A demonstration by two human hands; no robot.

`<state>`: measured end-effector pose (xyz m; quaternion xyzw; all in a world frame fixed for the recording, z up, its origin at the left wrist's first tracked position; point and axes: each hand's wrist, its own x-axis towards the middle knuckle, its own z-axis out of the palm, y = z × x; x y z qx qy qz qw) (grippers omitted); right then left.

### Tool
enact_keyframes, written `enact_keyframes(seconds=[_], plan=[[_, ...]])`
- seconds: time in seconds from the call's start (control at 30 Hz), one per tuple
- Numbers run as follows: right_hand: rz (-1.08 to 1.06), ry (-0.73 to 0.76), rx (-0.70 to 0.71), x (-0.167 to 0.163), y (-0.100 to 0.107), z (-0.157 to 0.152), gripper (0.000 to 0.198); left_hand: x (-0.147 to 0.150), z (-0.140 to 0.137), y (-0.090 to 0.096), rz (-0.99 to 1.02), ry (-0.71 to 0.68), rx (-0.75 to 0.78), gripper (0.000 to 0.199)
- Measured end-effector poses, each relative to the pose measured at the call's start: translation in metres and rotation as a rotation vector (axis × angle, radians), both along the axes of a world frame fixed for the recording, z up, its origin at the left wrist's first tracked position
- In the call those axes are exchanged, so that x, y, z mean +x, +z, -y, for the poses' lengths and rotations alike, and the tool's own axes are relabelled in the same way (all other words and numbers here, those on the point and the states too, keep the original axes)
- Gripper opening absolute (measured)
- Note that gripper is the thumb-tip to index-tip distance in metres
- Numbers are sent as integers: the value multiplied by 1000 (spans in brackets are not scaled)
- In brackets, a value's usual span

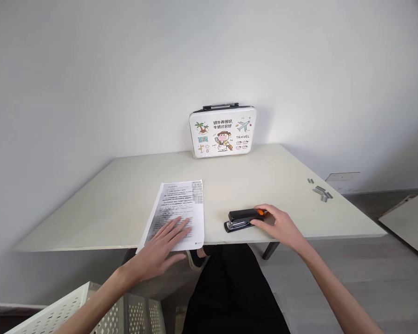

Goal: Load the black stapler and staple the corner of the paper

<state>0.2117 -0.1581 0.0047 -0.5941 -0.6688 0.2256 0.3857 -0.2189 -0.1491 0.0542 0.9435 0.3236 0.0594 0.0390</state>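
A printed sheet of paper [177, 199], or a thin stack of them, lies on the white table near its front edge. My left hand [160, 248] rests flat on its lower part, fingers spread, covering some of the text. To the right of the paper is a black stapler [242, 219] with an orange part at its rear, its front pointing left. My right hand [277, 225] grips the stapler's rear end between thumb and fingers. The stapler sits on the table, apart from the paper.
Several staple strips [322, 192] lie near the right table edge [355, 211]. A white case [225, 132] with cartoon prints stands at the back against the wall. White perforated baskets [135, 313] are below at left, and another pale surface [411, 222] is at far right.
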Motion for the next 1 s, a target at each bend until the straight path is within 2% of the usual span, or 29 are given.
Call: enact_keyframes(seconds=[0.1, 0.47, 0.8, 0.9, 1.0], plan=[[21, -3, -13, -3, 4, 2, 35, -2, 7, -6, 48, 6, 12, 62], [45, -28, -35, -6, 3, 6, 38, 39, 43, 1, 157, -80, -130, 65], [59, -45, -43, -7, 4, 8, 41, 63, 59, -12, 185, -150, -162, 74], [90, -11, -83, -4, 11, 9, 40, 63, 55, -5, 200, -173, -246, 72], [101, 46, -125, -5, 24, 6, 39, 65, 32, 5, 208, -106, -328, 81]])
